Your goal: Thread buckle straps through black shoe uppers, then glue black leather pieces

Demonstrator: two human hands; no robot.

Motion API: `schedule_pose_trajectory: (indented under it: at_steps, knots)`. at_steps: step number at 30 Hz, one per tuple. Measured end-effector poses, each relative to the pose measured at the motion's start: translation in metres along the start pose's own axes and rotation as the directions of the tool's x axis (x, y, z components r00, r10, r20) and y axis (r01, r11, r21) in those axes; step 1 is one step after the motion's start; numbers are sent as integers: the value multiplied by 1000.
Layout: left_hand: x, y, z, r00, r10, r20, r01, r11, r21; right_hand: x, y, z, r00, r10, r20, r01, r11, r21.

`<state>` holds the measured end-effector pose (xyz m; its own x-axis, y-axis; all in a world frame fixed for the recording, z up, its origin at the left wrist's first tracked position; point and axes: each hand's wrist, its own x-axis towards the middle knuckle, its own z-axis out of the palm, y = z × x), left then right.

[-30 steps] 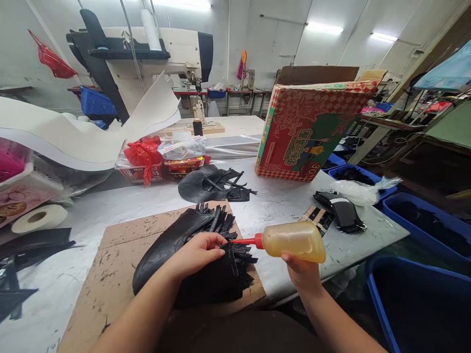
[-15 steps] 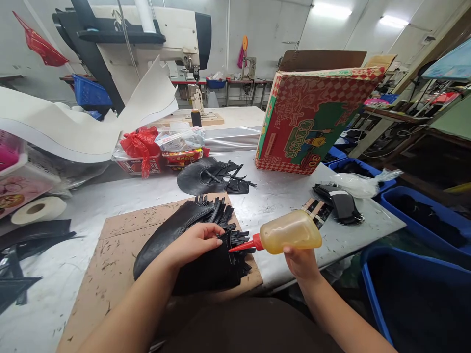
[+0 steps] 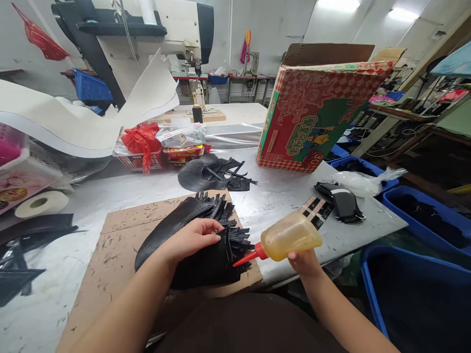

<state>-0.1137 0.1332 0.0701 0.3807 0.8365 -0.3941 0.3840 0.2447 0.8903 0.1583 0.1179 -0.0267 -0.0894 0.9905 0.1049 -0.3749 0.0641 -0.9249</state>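
A squeeze bottle (image 3: 289, 236) of yellowish liquid with a long red nozzle lies tilted in my right hand (image 3: 306, 263), closed around it from below. Its tip points down-left, at the stitched right edge of a black leather-like piece (image 3: 208, 267); whether they touch I cannot tell. My left hand (image 3: 196, 238) pinches that piece near its upper right corner, thumb on top. Under it is a stack of curved black pieces (image 3: 167, 225), their strap-like ends fanned out to the right. The stack rests on a brown cardboard sheet (image 3: 99, 260).
Behind the stack lie more black pieces (image 3: 200, 172). A red-green carton (image 3: 305, 117) stands at the back right, a sewing machine (image 3: 176, 34) at the back left. Blue bins (image 3: 371, 289) line the right side. A paper roll (image 3: 55, 203) sits at left.
The bottle's nozzle tip has moved down along the black piece's edge, toward me, and the right hand has shifted slightly down with it. My left hand keeps its pinch. The view has shifted slightly.
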Motion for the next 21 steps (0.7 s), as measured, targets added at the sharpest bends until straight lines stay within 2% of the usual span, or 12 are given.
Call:
schedule_pose_trajectory:
  at_steps: [3, 5, 8, 10, 12, 14, 16, 21]
  knots:
    - [-7, 2, -2, 999, 26, -19, -24, 996, 89, 19, -9, 4, 998, 51, 24, -53, 993, 106]
    - [-15, 2, -10, 996, 64, -62, -59, 995, 76, 39, -15, 10, 993, 112, 46, -120, 965, 232]
    - [-22, -1, -30, 959, 112, -262, -90, 991, 94, 73, -20, 25, 980, 171, 106, -199, 902, 382]
    - [-21, -7, -47, 903, 121, -413, -28, 974, 225, 95, -20, 39, 974, 176, 145, -220, 893, 394]
    - [-14, -14, -60, 866, 120, -485, 100, 910, 403, 113, -18, 56, 963, 184, 197, -247, 896, 370]
    - [-6, -19, -67, 873, 116, -474, 200, 802, 563, 127, -14, 76, 945, 199, 259, -286, 888, 361]
    - [0, -20, -67, 894, 113, -433, 237, 701, 673, 135, -9, 96, 919, 220, 326, -341, 859, 381]
    - [4, -18, -54, 895, 127, -427, 287, 570, 770, 140, 11, 132, 823, 332, 461, -527, 747, 404]
